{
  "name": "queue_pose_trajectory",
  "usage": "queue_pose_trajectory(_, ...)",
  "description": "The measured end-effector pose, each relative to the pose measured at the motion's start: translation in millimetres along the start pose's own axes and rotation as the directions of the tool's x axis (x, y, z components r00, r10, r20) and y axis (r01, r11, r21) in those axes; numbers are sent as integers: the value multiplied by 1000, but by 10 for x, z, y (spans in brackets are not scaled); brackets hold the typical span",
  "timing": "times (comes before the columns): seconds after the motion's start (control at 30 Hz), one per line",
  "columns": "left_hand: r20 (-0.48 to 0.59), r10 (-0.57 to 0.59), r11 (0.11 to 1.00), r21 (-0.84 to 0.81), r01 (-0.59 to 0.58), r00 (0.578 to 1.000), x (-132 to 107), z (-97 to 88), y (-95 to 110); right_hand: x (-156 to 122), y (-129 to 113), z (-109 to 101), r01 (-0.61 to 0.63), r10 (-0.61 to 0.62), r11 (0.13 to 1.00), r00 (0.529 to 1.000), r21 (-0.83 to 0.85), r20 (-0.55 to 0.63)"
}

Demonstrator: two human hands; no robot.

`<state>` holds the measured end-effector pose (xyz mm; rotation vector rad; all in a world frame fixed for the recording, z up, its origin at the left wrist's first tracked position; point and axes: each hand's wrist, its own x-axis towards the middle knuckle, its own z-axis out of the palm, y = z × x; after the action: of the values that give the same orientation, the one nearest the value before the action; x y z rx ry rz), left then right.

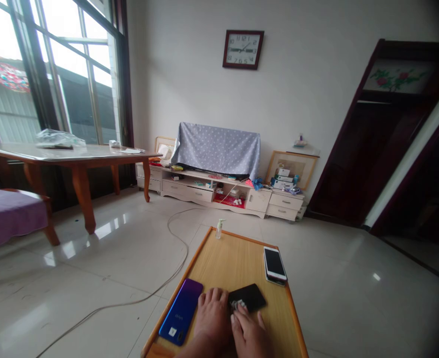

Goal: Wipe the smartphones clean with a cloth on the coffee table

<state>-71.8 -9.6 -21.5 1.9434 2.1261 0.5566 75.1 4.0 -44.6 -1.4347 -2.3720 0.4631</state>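
Black phone (pixel 251 297) flat on wooden board (pixel 222 263), lower middle, partly under hands. Purple phone (pixel 181 312) lies near left board edge; white phone (pixel 275 264) near right edge; pump bottle (pixel 219 228) at far edge. Left hand (pixel 212 315) open, fingers bent downward, between purple phone and black phone, just beside both. Right hand (pixel 247 330) closed on tissue wad (pixel 237 305), pressed against black phone's near corner. Open board ahead of hands, toward far edge.
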Motion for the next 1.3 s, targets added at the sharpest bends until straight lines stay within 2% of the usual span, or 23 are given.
queue_pose_trajectory(0.13, -8, -1, 1000, -12, 0, 1000, -15, -11, 17, 7, -15, -68, -42, 42, 999, 999, 12, 8)
queue_pose_trajectory(0.4, 65, -31, 999, 45, 28, 997, -4, -47, 29, 4, -97, -125, -49, 51, 999, 995, -23, 81)
queue_pose_trajectory(0.87, 66, -27, 1000, 1, 27, 997, -7, -110, 43, 293, -263, -88, -34, 37, 996, 999, -85, 33)
queue_pose_trajectory(1.3, 35, -6, 1000, 4, 5, 999, -15, -52, 14, -10, -135, -174, 3, 1, 998, 998, -67, 63)
